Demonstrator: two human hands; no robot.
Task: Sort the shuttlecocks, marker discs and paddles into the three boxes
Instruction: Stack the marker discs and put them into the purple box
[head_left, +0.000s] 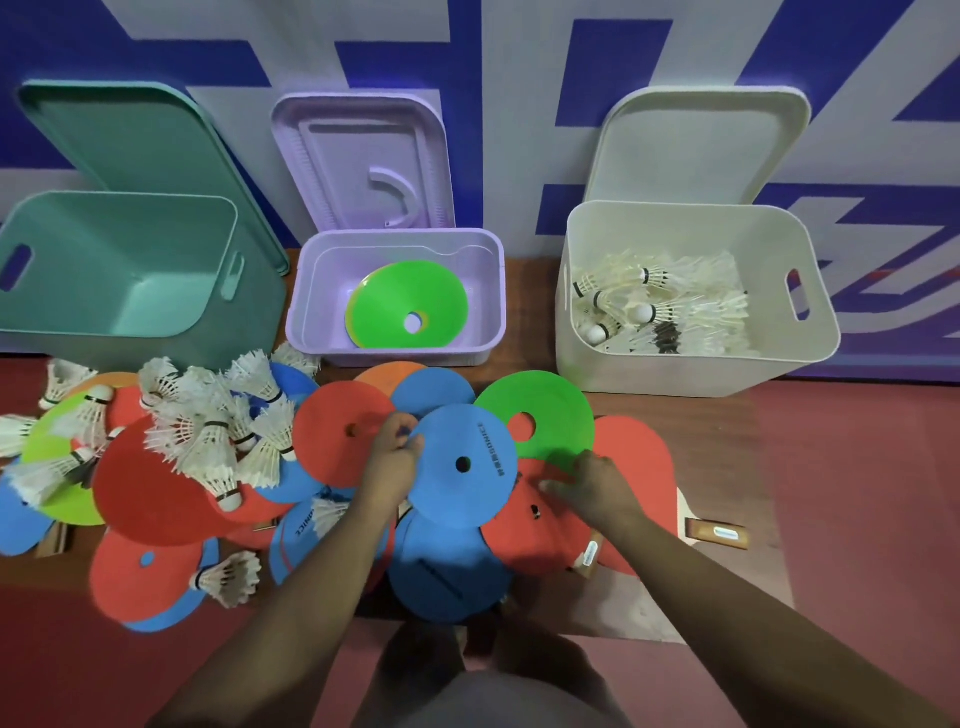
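Note:
My left hand pinches the left edge of a blue marker disc lifted over the pile. My right hand rests with loosely spread fingers on a red disc, just below a green disc. Several red, blue and green discs lie heaped on the floor. White shuttlecocks are piled on the discs at the left. Red paddles with wooden handles lie at the right of the pile. The purple box holds green discs. The white box holds shuttlecocks. The teal box holds nothing visible.
Each box's lid leans on the blue and white wall behind it: teal lid, purple lid, white lid. The floor is red, with a brown mat under the pile. My legs show at the bottom.

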